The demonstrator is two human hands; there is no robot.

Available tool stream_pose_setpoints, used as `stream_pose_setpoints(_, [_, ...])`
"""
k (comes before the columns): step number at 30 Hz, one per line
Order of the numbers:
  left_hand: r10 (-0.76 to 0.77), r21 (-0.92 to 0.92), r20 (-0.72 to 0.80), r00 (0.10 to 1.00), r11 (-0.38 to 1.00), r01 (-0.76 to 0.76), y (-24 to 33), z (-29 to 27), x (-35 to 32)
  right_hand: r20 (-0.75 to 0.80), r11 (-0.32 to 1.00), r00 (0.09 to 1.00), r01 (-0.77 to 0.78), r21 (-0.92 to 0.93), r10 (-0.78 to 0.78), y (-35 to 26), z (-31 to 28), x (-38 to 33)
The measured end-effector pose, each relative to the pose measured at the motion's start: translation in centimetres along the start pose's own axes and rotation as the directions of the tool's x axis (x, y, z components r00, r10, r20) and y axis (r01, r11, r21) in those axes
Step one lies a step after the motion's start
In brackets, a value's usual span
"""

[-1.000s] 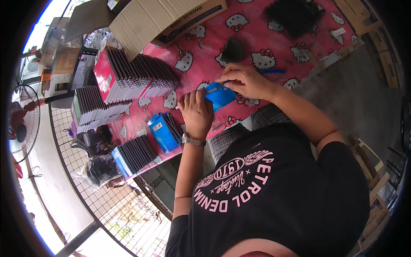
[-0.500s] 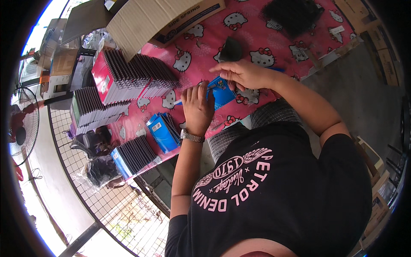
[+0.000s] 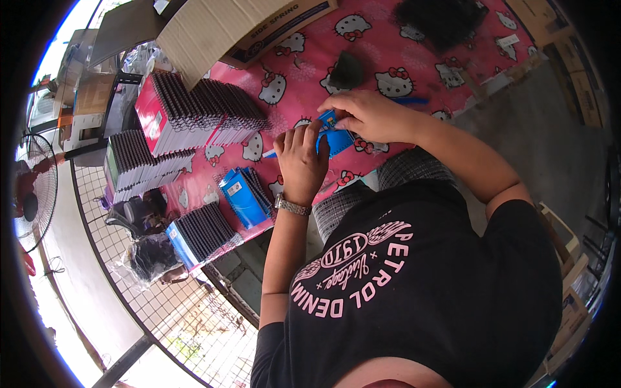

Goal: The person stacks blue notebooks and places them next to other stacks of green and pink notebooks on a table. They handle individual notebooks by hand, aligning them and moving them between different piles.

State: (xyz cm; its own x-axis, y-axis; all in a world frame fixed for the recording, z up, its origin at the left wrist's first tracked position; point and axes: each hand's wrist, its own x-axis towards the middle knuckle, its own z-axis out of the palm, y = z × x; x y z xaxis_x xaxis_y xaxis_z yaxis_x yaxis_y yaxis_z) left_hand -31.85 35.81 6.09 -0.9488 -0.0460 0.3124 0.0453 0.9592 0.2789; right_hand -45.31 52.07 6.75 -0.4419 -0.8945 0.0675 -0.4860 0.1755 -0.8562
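Your left hand [image 3: 301, 160] braces the small blue packet [image 3: 333, 139] from below, fingers curled on it, while your right hand [image 3: 370, 115] pinches its top edge, holding it over the pink tablecloth [image 3: 414, 58], near the stacked packs [image 3: 204, 116].

I am looking down at a small packing workshop, half open to daylight. A table under a pink cartoon-cat cloth [image 3: 414, 58] carries rows of flat packets stacked on edge [image 3: 200, 113], with more stacks [image 3: 139, 165] beside them. Cardboard boxes [image 3: 239, 26] stand at the far side, a wire mesh fence [image 3: 187, 310] runs along the edge, and a standing fan [image 3: 29, 200] sits beyond it.
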Motion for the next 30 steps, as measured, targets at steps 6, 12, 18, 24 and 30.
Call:
stream_pose_setpoints(6, [0.002, -0.009, 0.005, 1.000, 1.000, -0.002, -0.4, 0.0, -0.1, 0.034, 0.998, 0.999, 0.034, -0.061, -0.032, -1.5, -0.3, -0.2])
stream_pose_setpoints(12, [-0.023, 0.031, 0.073, 0.997, 0.999, 0.021, -0.9, 0.0, -0.7, 0.217, 0.977, 0.976, -0.036, 0.209, -0.010, 1.9, -2.1, 3.5])
stream_pose_setpoints(18, [-0.155, 0.236, 0.002, 0.988, 0.960, 0.150, 1.2, -0.3, -1.3, -0.105, 0.692, 0.981, 0.038, -0.721, -0.163, 11.5, -1.5, 4.4])
stream_pose_setpoints(24, [-0.186, 0.025, -0.014, 0.982, 0.982, 0.186, -0.9, 0.5, -2.8, 0.455, 0.853, 0.889, -0.196, 0.484, -0.054, 1.8, -2.2, 3.5])
stream_pose_setpoints(30, [-0.137, -0.050, -0.056, 0.989, 0.990, 0.134, -0.7, 1.4, -2.8, 0.499, 0.775, 0.866, -0.289, 0.562, -0.039, 2.0, -2.4, 2.8])
